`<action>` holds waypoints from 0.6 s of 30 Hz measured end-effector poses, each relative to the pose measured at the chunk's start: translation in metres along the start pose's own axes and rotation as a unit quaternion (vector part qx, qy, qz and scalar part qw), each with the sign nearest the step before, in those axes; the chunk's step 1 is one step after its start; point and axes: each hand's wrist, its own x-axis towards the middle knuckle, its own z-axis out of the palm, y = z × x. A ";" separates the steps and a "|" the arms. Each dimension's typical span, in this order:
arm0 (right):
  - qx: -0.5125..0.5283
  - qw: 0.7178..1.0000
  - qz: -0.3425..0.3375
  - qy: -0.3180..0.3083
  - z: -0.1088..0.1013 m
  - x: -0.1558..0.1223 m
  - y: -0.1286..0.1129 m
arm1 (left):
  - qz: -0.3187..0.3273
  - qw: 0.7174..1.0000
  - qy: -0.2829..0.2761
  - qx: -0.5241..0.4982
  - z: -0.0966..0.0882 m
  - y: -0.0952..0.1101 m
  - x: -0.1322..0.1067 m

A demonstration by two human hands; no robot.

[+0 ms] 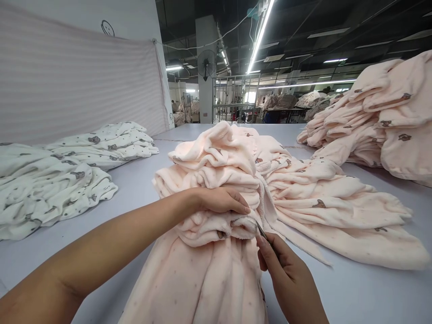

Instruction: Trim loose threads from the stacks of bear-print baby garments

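Observation:
A pale pink plush garment (216, 171) with small printed motifs lies bunched in front of me, its lower part spread toward me. My left hand (224, 200) pinches the fabric near a rolled, cuff-like edge (245, 227). Just to the right and below, my right hand (278, 261) is closed around thread snips (261, 231). Only their dark, pointed metal end shows; the rest is inside my fingers. The tip is close against the rolled edge, and I cannot tell whether it touches.
More pink plush garments (324, 202) lie to the right, with a high pink pile (398, 117) behind. White printed garments (74, 175) lie on the left of the pale table (135, 175). A striped cloth (84, 85) hangs at the back left.

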 end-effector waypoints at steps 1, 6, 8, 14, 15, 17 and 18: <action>-0.010 1.000 0.000 0.006 -0.001 -0.001 -0.001 | 0.002 1.000 -0.001 0.004 0.000 -0.001 0.000; -0.023 1.000 0.001 0.010 0.000 0.000 -0.001 | 0.008 0.999 -0.007 0.037 -0.001 -0.002 0.001; -0.006 1.000 0.003 -0.004 0.001 0.001 0.001 | 0.008 0.998 -0.005 0.061 -0.002 -0.001 -0.001; 0.071 0.997 0.025 -0.030 -0.011 0.006 0.009 | -0.016 0.971 0.051 0.234 0.014 0.009 -0.004; 0.078 0.996 0.034 -0.026 -0.015 0.005 0.011 | -0.019 0.955 0.081 0.285 0.022 0.011 -0.004; 0.087 0.995 0.052 -0.013 -0.026 0.002 0.018 | 0.029 0.898 0.131 0.420 0.039 0.015 -0.002; 0.090 0.994 0.060 -0.009 -0.031 0.000 0.024 | 0.083 0.859 0.128 0.488 0.046 0.016 0.000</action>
